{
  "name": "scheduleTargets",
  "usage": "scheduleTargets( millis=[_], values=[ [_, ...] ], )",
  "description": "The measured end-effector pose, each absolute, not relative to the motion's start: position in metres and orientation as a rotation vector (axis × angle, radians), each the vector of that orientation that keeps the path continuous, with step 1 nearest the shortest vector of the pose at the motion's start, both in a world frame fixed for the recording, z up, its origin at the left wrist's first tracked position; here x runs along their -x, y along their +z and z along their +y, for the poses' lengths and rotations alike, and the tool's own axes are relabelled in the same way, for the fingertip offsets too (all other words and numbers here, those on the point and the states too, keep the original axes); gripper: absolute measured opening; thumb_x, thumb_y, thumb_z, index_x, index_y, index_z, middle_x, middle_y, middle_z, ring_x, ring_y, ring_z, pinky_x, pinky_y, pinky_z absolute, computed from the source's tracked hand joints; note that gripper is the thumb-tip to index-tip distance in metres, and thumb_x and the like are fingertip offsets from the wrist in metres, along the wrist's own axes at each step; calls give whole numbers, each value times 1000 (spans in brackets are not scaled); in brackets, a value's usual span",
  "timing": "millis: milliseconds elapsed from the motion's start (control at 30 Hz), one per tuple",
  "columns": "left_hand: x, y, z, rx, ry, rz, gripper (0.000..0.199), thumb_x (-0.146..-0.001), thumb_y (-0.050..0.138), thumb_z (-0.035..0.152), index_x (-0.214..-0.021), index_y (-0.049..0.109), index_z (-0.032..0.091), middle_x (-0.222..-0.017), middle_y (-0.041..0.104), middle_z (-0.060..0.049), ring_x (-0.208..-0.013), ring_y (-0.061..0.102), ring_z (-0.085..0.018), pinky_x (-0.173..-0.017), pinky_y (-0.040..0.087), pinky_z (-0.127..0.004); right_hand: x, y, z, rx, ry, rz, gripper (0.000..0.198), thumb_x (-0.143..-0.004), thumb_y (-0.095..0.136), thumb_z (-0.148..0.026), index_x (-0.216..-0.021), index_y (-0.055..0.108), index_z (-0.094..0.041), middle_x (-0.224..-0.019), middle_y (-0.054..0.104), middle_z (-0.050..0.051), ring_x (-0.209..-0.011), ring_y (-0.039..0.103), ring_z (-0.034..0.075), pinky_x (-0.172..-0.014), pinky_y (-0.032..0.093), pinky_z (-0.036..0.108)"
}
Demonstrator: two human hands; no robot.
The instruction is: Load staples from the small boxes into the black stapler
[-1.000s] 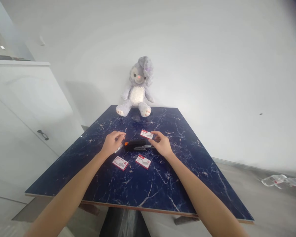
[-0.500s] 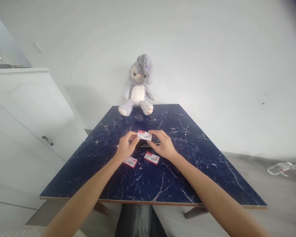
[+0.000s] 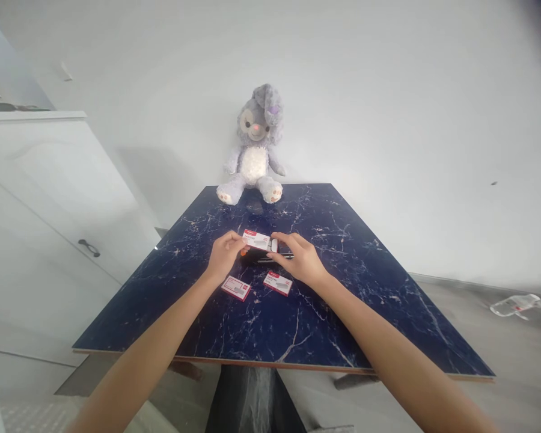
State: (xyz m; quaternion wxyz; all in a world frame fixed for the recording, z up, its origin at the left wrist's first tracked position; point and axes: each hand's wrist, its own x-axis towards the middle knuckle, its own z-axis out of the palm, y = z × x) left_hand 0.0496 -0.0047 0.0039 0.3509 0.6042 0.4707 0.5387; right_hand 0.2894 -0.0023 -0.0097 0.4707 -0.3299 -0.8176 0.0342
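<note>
My left hand (image 3: 225, 255) pinches the left end of a small red-and-white staple box (image 3: 257, 239), held up above the table. At its right end a pale inner tray (image 3: 274, 245) sticks out, and the fingers of my right hand (image 3: 300, 258) are closed on it. Below the raised box lies a dark object with an orange spot and shiny edges, partly hidden by box and hands. Nearer to me, a second staple box (image 3: 236, 288) and a third staple box (image 3: 278, 283) lie flat on the table, both untouched.
The dark blue marbled table (image 3: 293, 337) has its front edge close to me. A grey plush toy (image 3: 255, 150) sits at its far edge against the wall. On the left stands a white cabinet (image 3: 40, 210); clear plastic bottles (image 3: 516, 305) lie on the floor at right.
The inner tray now shows at the right end of the box. My left hand has shifted left with the box, and the view has tilted slightly down.
</note>
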Motion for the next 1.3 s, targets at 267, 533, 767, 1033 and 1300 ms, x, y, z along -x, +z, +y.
scheduleTargets(
  millis=[267,533,767,1033,1300],
  values=[
    [-40,2,2,-1472,1377,1196,34,-82,67,41,-65,46,20,-75,71,-2,-76,70,-21,-76,56,-35,-295,-5,1,709,70,-2010,28,-95,60,-30,-122,64,-26,-123,66,8,-115,62,24,-101,53,44],
    [-48,9,-9,-1610,1281,1155,37,-79,73,40,-96,46,22,-96,74,-5,-73,70,-17,-70,56,-31,-294,-5,1,699,61,-2060,29,-96,55,-24,-124,64,-25,-125,64,9,-114,63,23,-100,55,41],
    [-52,13,-19,-1739,1270,1184,60,-83,70,40,-132,40,22,-106,73,-10,-70,71,-18,-72,60,-34,-299,-3,2,756,-62,-2133,32,-98,50,-21,-127,62,-27,-129,62,9,-118,62,25,-101,55,43],
    [-59,8,-22,-1888,1144,1146,44,-89,61,39,-129,60,20,-111,71,-10,-80,73,-22,-74,61,-34,-297,-3,2,797,-162,-2157,35,-98,47,-18,-131,58,-23,-138,58,11,-122,60,27,-103,54,45],
    [-55,10,-19,-1778,1181,1120,43,-87,64,38,-126,62,18,-97,73,-8,-72,71,-19,-70,59,-31,-294,4,-4,772,-6,-2103,24,-94,53,-17,-114,62,-24,-131,63,9,-118,63,24,-98,56,41]
  ],
)
